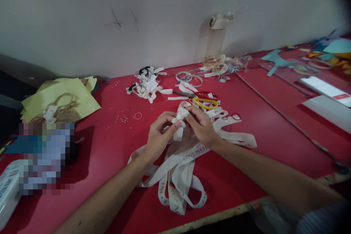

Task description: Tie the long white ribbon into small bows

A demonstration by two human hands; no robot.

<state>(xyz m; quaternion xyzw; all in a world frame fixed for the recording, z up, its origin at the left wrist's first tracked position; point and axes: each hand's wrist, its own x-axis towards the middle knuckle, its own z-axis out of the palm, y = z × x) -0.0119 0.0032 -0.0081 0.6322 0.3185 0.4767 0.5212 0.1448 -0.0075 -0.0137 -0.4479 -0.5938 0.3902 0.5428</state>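
Note:
My left hand (162, 131) and my right hand (201, 124) meet near the middle of the red table, both pinching a small white ribbon bow (181, 114). A short ribbon tail hangs below the bow between my hands. Beneath my wrists lies a loose heap of long white printed ribbon (175, 161), looping toward the table's front edge. Just beyond my right hand rest yellow-handled scissors (205, 103), partly covered by bits of ribbon. Further back sits a pile of white ribbon bows with black bands (148, 84).
A clear bottle (216, 40) stands against the wall. Yellow paper sheets (82, 98) lie at left, above a white container (11, 186). A pink ring (138, 116) is left of my hands. At right are a thin rod (285, 115), a phone (326, 87) and blue scraps (275, 60).

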